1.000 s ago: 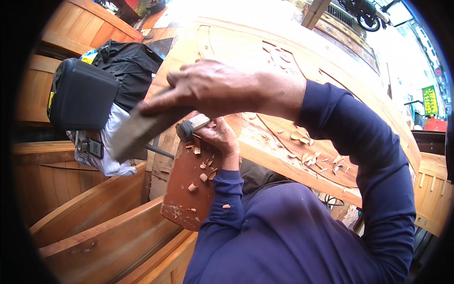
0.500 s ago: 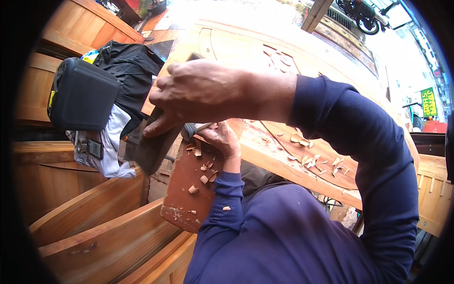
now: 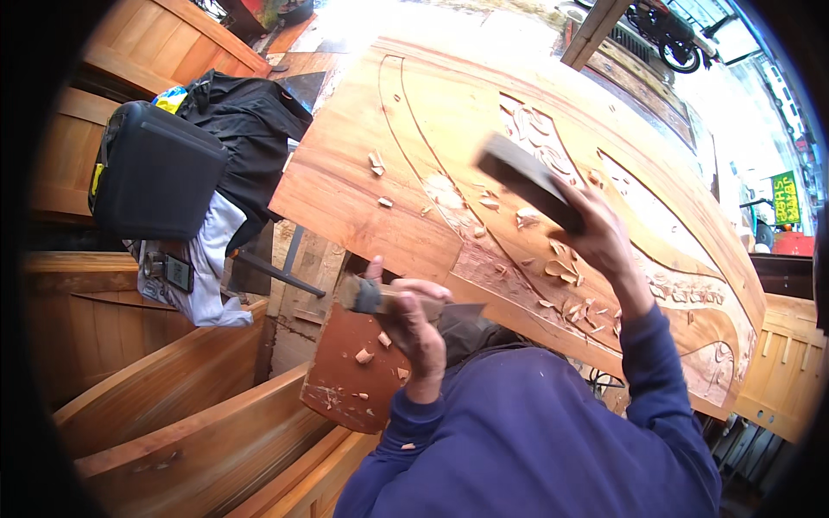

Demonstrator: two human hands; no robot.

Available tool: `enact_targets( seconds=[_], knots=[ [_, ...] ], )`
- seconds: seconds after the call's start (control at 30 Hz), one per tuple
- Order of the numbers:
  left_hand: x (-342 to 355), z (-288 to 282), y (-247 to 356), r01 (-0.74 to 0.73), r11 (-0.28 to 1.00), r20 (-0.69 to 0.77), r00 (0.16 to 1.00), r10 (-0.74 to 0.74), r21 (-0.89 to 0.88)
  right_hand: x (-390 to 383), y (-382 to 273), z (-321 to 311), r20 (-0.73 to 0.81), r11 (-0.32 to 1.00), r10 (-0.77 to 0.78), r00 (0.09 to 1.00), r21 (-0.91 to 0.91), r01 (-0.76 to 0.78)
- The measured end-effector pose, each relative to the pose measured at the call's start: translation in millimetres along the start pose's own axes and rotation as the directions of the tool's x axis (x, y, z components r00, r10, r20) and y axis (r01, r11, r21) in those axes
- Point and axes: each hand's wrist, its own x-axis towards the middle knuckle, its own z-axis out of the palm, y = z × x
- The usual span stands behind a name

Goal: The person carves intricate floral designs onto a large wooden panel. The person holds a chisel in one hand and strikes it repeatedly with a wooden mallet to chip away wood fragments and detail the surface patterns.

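My left hand is closed around a wood chisel near the board's front edge. The chisel has a wooden handle with a dark band, and its flat blade sticks out to the right of my fingers. In my right hand is a dark wooden block-shaped mallet, gripped at one end and held over the carved board. Beneath it lies the large wooden board, with curved outlines and patches of carved relief. Loose wood chips are scattered on it, several of them close to my right hand.
A brown-red board with chips stands below my left hand. At left are a black hard case, black cloth, a white cloth and a small device. Wooden panels lean at lower left. A motorcycle is beyond.
My right hand has swung with the mallet from the left, across my left hand, to above the board's middle. The chisel has turned, its blade now pointing right and off the board.
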Motion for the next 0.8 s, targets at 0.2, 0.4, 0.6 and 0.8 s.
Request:
enact_targets(
  seconds=[0.2,0.4,0.6,0.8],
  knots=[
    [78,-48,1,-0.046,0.738,0.076,0.997,-0.007,0.673,-145,37,-24,-0.015,0.870,0.487,0.873,-0.085,-0.486],
    [153,-51,-42,-0.366,0.221,0.285,0.901,0.328,0.904,-235,63,-32,-0.170,0.862,0.461,0.871,-0.146,-0.485],
    [193,-42,-69,-0.465,-0.094,0.470,0.828,0.305,0.880,-281,68,-34,-0.378,0.787,0.471,0.797,-0.228,-0.573],
    [223,-50,-87,-0.484,-0.082,0.480,0.806,0.345,0.871,-323,90,1,-0.604,0.724,0.481,0.636,-0.135,-0.676]
  ],
)
